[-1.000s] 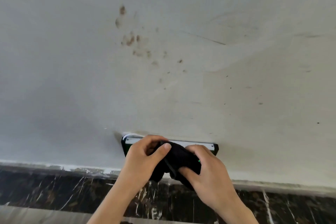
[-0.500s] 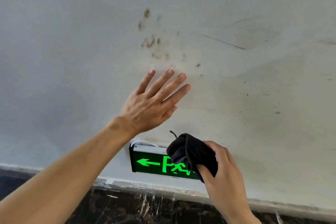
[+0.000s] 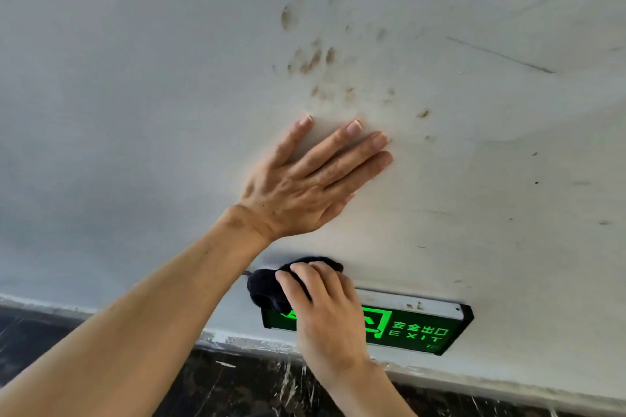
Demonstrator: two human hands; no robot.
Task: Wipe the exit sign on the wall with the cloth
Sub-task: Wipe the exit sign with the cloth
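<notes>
The exit sign (image 3: 416,328) is a lit green panel with a pale top edge, fixed low on the white wall just above the skirting. My right hand (image 3: 325,308) grips a bunched black cloth (image 3: 267,288) and presses it on the sign's upper left corner, hiding the arrow end. My left hand (image 3: 311,179) lies flat on the wall above the sign, fingers spread, holding nothing.
Brown smudges (image 3: 311,57) mark the white wall (image 3: 135,78) above my left hand. A dark marble skirting band (image 3: 237,389) runs along the bottom, under a rough white joint line.
My left hand let go of the cloth, rose and now rests flat on the wall. My right hand carried the cloth leftward to the sign's left corner, uncovering the lettering.
</notes>
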